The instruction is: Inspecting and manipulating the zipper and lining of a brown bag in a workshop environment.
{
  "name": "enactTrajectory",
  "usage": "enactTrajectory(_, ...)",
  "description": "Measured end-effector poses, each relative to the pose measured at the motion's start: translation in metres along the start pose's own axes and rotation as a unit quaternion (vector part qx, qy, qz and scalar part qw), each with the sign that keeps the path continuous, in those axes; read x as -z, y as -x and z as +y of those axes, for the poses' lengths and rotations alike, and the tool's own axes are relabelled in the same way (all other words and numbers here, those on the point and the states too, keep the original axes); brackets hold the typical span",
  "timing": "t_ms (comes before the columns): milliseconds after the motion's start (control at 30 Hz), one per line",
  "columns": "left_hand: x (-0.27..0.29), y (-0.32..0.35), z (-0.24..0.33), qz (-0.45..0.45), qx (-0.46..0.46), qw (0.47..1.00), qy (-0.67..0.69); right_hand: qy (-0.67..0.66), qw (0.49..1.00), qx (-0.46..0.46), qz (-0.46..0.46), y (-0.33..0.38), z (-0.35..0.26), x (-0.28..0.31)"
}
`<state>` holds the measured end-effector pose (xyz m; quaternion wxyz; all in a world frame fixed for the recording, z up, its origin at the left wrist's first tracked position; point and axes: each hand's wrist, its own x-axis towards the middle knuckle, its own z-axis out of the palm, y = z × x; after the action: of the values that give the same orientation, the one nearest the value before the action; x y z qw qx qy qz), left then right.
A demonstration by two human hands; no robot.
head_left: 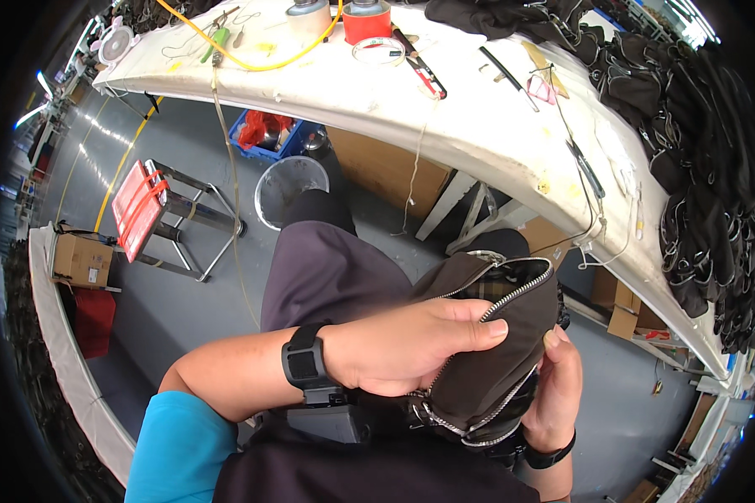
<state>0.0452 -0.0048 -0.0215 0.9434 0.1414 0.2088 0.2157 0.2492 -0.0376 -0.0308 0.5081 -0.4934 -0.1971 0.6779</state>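
Observation:
A dark brown zippered pouch (488, 362) rests over my lap, its silver zipper undone at the top and a plaid lining showing inside. Another zipper runs along its lower edge, also parted. My left hand (419, 342) reaches across from the left, thumb on the fabric beside the upper zipper and the other fingers hidden behind my hand and the pouch. At the right edge my right hand (558, 390) pinches the pouch's side between thumb and fingers. Dark bands circle both wrists.
A white-covered table (344, 96) curves ahead, bearing a red tape roll (367, 25), a box cutter (426, 74), and piled dark pouches (696, 151) at right. On the floor stand a clear bin (268, 197), a stool with a red top (138, 210), and a blue crate (264, 153).

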Motion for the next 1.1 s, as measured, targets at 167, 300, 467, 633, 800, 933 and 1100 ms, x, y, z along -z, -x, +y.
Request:
enactTrajectory(167, -0.017, 0.012, 0.026, 0.067, -0.312, 0.661, -0.680, 0.108, 0.978, 0.170, -0.052, 0.013, -0.007, 0.009)
enactTrajectory(300, -0.028, 0.022, 0.028, -0.058, -0.320, 0.514, -0.794, 0.342, 0.804, 0.485, 0.047, 0.025, -0.037, 0.025)
enactTrajectory(467, -0.028, 0.026, -0.002, -0.154, -0.302, 0.518, -0.785, 0.629, 0.627, 0.428, -0.165, 0.005, -0.073, -0.008)
enactTrajectory(633, -0.028, 0.032, -0.022, -0.154, -0.304, 0.493, -0.801, 0.619, 0.605, 0.402, -0.300, -0.023, -0.052, -0.011)
enactTrajectory(800, -0.026, 0.043, -0.025, 0.075, -0.220, 0.575, -0.784, 0.519, 0.573, 0.609, -0.180, 0.001, -0.024, -0.002)
enactTrajectory(933, -0.014, 0.028, -0.040, -0.030, -0.285, 0.953, -0.099, 0.449, 0.628, 0.635, -0.008, 0.007, 0.000, -0.005)
enactTrajectory(1100, -0.011, 0.006, -0.034, -0.125, -0.267, 0.937, 0.187, 0.450, 0.627, 0.626, -0.107, 0.022, 0.001, -0.016)
